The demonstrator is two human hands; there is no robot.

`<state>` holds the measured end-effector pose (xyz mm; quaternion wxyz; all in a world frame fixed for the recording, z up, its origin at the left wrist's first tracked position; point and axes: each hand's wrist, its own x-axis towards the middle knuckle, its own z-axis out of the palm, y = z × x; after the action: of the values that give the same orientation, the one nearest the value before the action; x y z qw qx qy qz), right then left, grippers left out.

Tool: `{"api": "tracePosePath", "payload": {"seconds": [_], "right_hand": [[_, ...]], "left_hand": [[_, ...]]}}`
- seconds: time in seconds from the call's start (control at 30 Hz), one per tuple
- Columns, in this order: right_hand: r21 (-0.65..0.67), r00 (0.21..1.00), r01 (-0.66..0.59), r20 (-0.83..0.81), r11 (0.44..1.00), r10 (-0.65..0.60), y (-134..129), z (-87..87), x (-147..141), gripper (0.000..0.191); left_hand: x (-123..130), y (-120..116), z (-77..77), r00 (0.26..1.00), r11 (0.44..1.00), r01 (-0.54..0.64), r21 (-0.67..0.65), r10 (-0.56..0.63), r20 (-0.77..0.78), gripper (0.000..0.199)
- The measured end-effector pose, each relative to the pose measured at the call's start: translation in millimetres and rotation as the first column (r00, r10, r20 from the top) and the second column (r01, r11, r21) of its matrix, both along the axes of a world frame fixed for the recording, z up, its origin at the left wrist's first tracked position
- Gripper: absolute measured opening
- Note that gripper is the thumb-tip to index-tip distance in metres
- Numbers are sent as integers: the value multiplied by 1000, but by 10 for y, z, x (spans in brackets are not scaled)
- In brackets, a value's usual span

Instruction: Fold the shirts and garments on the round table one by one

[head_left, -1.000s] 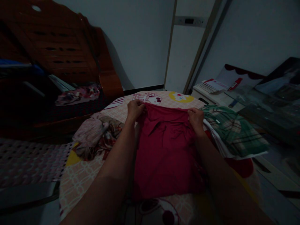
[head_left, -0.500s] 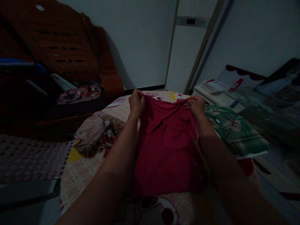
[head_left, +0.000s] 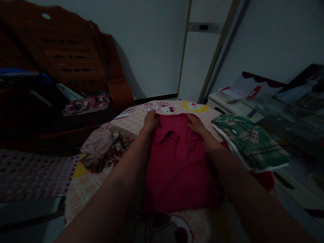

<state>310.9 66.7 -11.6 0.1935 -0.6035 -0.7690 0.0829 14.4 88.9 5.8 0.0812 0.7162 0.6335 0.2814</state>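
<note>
- Magenta shirt (head_left: 177,175): flat on the round worktop (head_left: 83,192), collar at the far end.
- Left hand (head_left: 151,120): grip closed on its far left corner.
- Right hand (head_left: 196,124): fingers curled on the far right edge.
- Green plaid garment (head_left: 248,140): right of it.

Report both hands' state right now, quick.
Left hand: on the far left corner of the crimson collared cloth shirt, fingertips' grip unclear.
Right hand: on its far edge, right side; pinching or only pressing, cannot be told.

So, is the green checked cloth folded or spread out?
Folded: the green checked cloth lies in a compact bundle over white cloth.
</note>
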Motion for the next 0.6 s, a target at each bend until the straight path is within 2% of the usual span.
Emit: {"api": "tracePosePath", "payload": {"seconds": [0.07, 0.17, 0.23, 0.3, 0.4, 0.5, 0.6], "right_hand": [[49, 999, -6, 53, 999, 4, -22, -55, -25, 61], [130, 994, -48, 105, 990, 35, -37, -64, -129, 48], [121, 987, -108, 130, 987, 92, -33, -47, -229, 42], [57, 981, -137, 148, 989, 128, -17, -30, -318, 41], [-42, 986, -26, 160, 999, 33, 29, -9, -359, 44], [-74, 981, 110, 167, 991, -97, 68, 26, -298, 48], [-21, 983, 113, 149, 993, -108, 38, 105, -264, 44]], "left_hand": [[-4, -37, -35, 1000, 1000, 26, 2, -26, -5, 51], [44, -93, -5, 999, 997, 42, 59, -42, -9, 48], [106, -118, 35, 998, 992, 60, 109, -58, -22, 42], [164, -122, 46, 994, 991, 94, 90, -89, -61, 34], [194, -88, -17, 978, 985, 171, -28, -173, -118, 27], [147, -33, -83, 962, 962, 255, -98, -263, -78, 28], [62, -22, -48, 974, 970, 225, -89, -221, 50, 32]]}}
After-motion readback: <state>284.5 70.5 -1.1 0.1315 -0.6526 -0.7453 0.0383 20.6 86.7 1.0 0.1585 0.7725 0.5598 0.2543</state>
